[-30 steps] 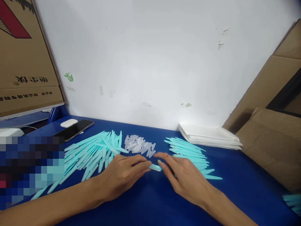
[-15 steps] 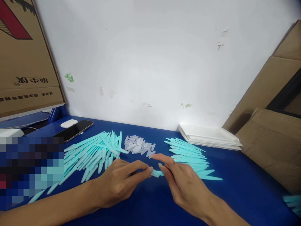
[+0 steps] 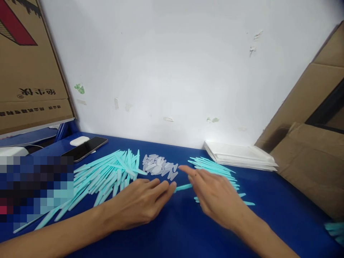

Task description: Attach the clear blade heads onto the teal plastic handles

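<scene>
A slim turquoise stick spans the gap between my two hands above the blue table. My left hand is pinched at the stick's left end, its fingertips covering that end. The fingers of my right hand close round the other end, with the index finger stretched out to the left. Left of my hands lies a large pile of turquoise sticks. Small translucent whitish pieces are heaped in the middle, beyond my fingers. A row of turquoise sticks lies to the right, partly behind my right hand.
On the blue table, a phone and a white case lie at the back left. Stacked white trays rest against the wall at the back right. Cardboard boxes stand left and right.
The stick between my hands has shifted up and shows more of its length. My right hand has moved slightly up and turned over it; my left hand has rotated with its fingers more curled.
</scene>
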